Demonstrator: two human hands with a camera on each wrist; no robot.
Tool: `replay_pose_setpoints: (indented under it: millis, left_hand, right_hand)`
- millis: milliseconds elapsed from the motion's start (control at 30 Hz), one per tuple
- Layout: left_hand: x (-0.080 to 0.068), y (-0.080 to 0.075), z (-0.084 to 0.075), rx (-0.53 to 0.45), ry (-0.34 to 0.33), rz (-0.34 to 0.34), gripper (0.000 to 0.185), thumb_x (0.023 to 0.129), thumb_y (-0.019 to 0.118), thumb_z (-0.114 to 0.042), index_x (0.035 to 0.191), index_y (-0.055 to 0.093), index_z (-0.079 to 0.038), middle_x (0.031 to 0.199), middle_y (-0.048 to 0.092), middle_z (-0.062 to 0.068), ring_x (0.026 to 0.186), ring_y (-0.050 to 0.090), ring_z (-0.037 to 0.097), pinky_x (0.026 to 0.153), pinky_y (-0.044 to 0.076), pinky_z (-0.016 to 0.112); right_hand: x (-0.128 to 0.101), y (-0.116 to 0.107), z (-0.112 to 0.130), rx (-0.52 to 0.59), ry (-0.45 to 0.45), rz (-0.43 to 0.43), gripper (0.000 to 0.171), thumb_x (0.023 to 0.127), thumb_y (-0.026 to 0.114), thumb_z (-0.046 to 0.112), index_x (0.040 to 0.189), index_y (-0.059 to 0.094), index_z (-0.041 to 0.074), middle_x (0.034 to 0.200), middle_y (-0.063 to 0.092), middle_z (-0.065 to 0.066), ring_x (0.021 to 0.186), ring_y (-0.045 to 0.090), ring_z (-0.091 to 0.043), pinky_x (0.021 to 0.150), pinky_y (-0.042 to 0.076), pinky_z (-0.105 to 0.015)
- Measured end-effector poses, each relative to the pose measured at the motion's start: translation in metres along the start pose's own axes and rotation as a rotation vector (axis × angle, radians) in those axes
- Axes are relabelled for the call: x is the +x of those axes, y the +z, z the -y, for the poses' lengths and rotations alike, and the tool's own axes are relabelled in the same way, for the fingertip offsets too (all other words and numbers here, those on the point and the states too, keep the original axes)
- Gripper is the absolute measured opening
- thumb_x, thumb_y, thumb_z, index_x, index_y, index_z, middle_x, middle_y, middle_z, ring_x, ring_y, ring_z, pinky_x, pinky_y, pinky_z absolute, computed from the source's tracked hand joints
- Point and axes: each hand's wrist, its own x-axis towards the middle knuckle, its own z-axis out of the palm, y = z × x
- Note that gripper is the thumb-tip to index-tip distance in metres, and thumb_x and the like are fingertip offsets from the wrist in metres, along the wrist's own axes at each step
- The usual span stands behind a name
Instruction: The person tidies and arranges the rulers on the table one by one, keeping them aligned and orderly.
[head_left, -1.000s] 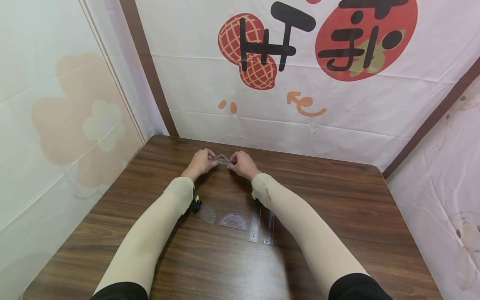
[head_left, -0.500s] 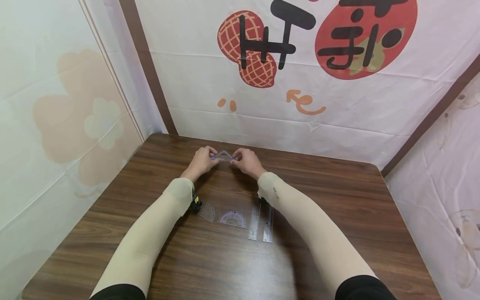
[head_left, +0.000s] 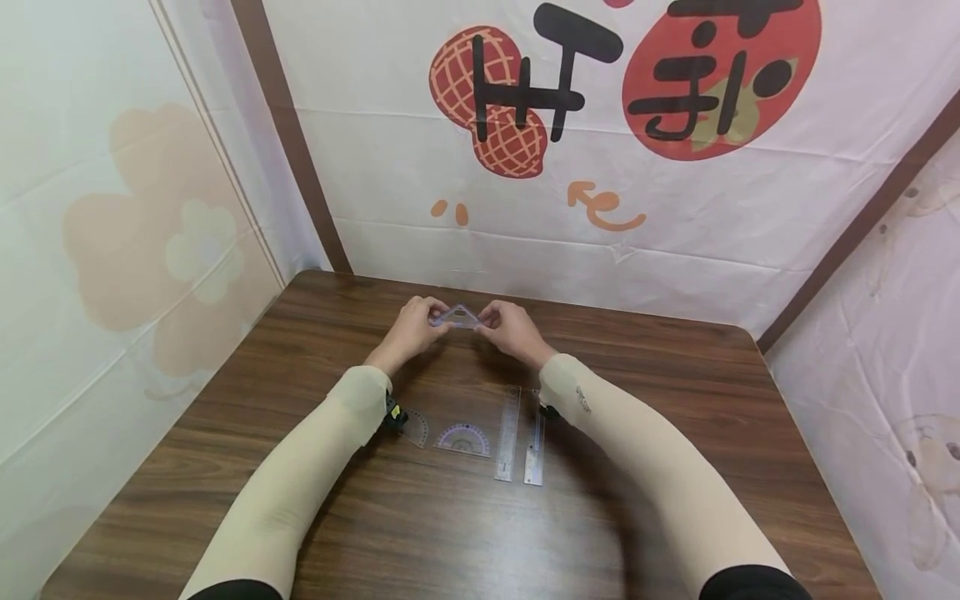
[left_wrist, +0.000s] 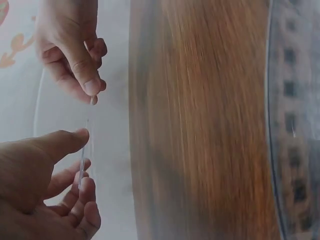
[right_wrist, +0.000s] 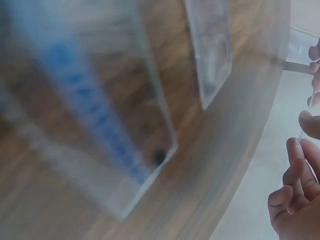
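In the head view a clear set square with blue edges (head_left: pixel 461 318) is up near the table's far edge, its peak pointing away from me. My left hand (head_left: pixel 417 323) pinches its left corner between thumb and fingers. The right corner is pinched by my right hand (head_left: pixel 512 327). Seen from the left wrist, the set square (left_wrist: pixel 82 162) shows as a thin edge at the thumb of the left hand (left_wrist: pixel 50 182), with the right hand (left_wrist: pixel 72 57) opposite. At the right wrist view's edge, the right hand (right_wrist: pixel 300 192) is partly cut off.
Nearer me on the brown wooden table (head_left: pixel 420 533) lie a purple-marked protractor (head_left: pixel 463 440) and a clear protractor (head_left: pixel 416 427), partly behind the left wrist camera. A clear ruler (head_left: pixel 507 437) and a blue-striped ruler (head_left: pixel 534 458) lie beside them. Printed cloth (head_left: pixel 390 242) hangs behind.
Both hands have shifted right with the set square between them. It shows more of its face now. The right forearm has swung right, uncovering more of the two rulers.
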Motion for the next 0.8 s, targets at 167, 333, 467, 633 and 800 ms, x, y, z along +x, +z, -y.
replay_pose_setpoints:
  millis: [167, 333, 467, 633, 800]
  left_hand:
    - [-0.002, 0.005, -0.011, 0.008, 0.036, 0.009, 0.037, 0.102, 0.076, -0.015, 0.132, 0.067, 0.004, 0.125, 0.062, 0.021, 0.115, 0.061, 0.036, 0.103, 0.051, 0.048]
    - [-0.003, 0.011, -0.016, 0.056, 0.07, 0.014, 0.036, 0.102, 0.077, -0.02, 0.132, 0.07, -0.001, 0.122, 0.064, 0.017, 0.11, 0.062, 0.032, 0.1, 0.051, 0.047]
    - [-0.005, 0.015, -0.02, 0.094, 0.098, 0.005, 0.036, 0.101, 0.079, -0.024, 0.131, 0.072, -0.005, 0.119, 0.067, 0.013, 0.107, 0.062, 0.03, 0.097, 0.051, 0.047]
    - [-0.01, 0.019, -0.029, 0.115, 0.131, -0.008, 0.036, 0.1, 0.08, -0.027, 0.129, 0.074, -0.007, 0.116, 0.07, 0.011, 0.104, 0.062, 0.028, 0.094, 0.051, 0.047]
    - [-0.015, 0.025, -0.039, 0.134, 0.164, -0.006, 0.036, 0.099, 0.081, -0.03, 0.127, 0.074, -0.009, 0.114, 0.07, 0.007, 0.102, 0.061, 0.026, 0.092, 0.05, 0.044]
  right_hand:
    - [-0.013, -0.01, -0.006, -0.004, -0.012, -0.015, 0.021, 0.097, 0.083, 0.018, 0.113, 0.074, 0.006, 0.102, 0.075, -0.004, 0.084, 0.069, -0.018, 0.078, 0.056, -0.035]
    - [-0.025, -0.019, -0.01, 0.002, -0.015, -0.014, 0.021, 0.098, 0.082, 0.017, 0.113, 0.074, 0.006, 0.103, 0.074, -0.005, 0.083, 0.067, -0.017, 0.076, 0.055, -0.034]
    - [-0.033, -0.024, -0.013, -0.003, -0.01, -0.026, 0.02, 0.098, 0.082, 0.019, 0.113, 0.074, 0.007, 0.104, 0.074, -0.004, 0.083, 0.066, -0.018, 0.077, 0.055, -0.036]
    - [-0.044, -0.031, -0.016, -0.018, -0.008, -0.042, 0.022, 0.098, 0.083, 0.019, 0.113, 0.074, 0.007, 0.103, 0.074, -0.003, 0.083, 0.063, -0.017, 0.077, 0.054, -0.035]
    - [-0.06, -0.04, -0.018, -0.008, 0.002, -0.038, 0.022, 0.098, 0.083, 0.018, 0.114, 0.074, 0.007, 0.104, 0.073, -0.003, 0.079, 0.059, -0.017, 0.072, 0.05, -0.033]
